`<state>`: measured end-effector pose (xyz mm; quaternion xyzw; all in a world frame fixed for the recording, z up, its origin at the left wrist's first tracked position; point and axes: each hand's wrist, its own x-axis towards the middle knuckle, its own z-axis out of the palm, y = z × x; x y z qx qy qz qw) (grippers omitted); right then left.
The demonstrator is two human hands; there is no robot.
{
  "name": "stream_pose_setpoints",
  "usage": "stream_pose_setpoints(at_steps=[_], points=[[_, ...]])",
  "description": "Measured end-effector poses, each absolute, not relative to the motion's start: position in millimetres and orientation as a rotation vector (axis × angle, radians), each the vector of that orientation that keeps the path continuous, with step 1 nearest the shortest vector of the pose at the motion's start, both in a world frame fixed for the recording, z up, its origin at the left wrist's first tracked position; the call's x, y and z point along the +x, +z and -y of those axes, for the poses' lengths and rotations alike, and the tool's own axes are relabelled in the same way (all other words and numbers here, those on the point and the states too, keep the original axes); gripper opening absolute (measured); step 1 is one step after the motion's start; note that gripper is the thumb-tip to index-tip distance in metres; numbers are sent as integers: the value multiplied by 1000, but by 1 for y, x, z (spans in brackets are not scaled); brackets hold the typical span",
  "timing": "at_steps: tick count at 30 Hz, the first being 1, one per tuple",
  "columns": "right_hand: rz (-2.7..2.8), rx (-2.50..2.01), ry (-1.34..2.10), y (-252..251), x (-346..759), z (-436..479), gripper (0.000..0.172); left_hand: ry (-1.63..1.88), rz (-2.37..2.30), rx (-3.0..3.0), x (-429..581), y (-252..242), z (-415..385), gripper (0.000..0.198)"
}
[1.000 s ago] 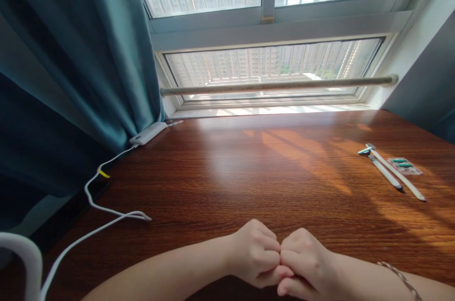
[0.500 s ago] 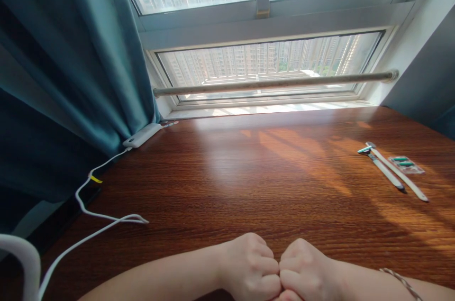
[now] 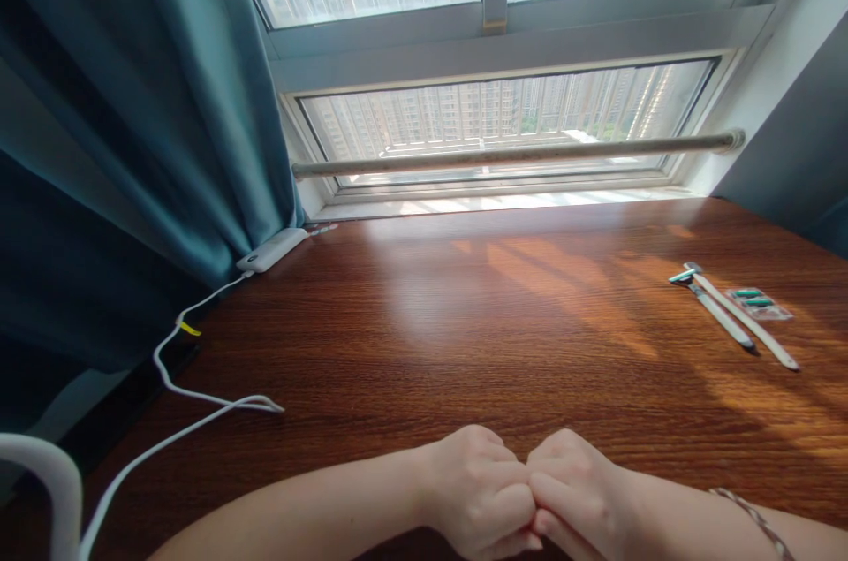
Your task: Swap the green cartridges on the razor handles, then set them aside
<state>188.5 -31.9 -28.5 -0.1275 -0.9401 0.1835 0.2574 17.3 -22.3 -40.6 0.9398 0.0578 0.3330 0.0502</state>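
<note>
My left hand (image 3: 487,490) is closed, its curled fingers pressed against my other hand at the near edge of the wooden table. My right hand (image 3: 576,490) is closed too, with a braided band (image 3: 752,515) around its wrist. The knuckles of both meet, and no object shows between them; their palms are hidden. Farther off on the right lie a razor (image 3: 722,318) with a white handle and green-edged head, and a slim white stick-like tool (image 3: 748,320) with a grey head. Beside them is a small clear pack (image 3: 759,303) with green strips.
A white cable (image 3: 218,406) runs along the table's left side to a white power strip-like box (image 3: 273,250) beside the blue curtain (image 3: 152,102). A white curved tube (image 3: 63,481) stands at the lower left. Behind the table, a rail (image 3: 517,156) crosses the window.
Both hands have risen slightly and shifted a little right in view. My right hand has turned, its fingers now angled downward against the left. The objects on the table stay put.
</note>
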Motion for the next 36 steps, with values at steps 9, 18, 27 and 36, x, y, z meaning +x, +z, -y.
stream_pose_setpoints(at_steps=[9, 18, 27, 36], points=[[2565, -400, 482, -32, 190, 31, 35, 924, -228, 2858, 17, -37, 22, 29], [2553, -406, 470, -31, 189, 30, 36, 899, -234, 2853, 15, -40, 21, 30], [2563, -406, 462, -27, 189, 31, 39, 761, -244, 2891, 14, -41, 22, 29], [2547, -408, 451, -22, 187, 30, 42, 702, -268, 2920, 14, -42, 22, 27]])
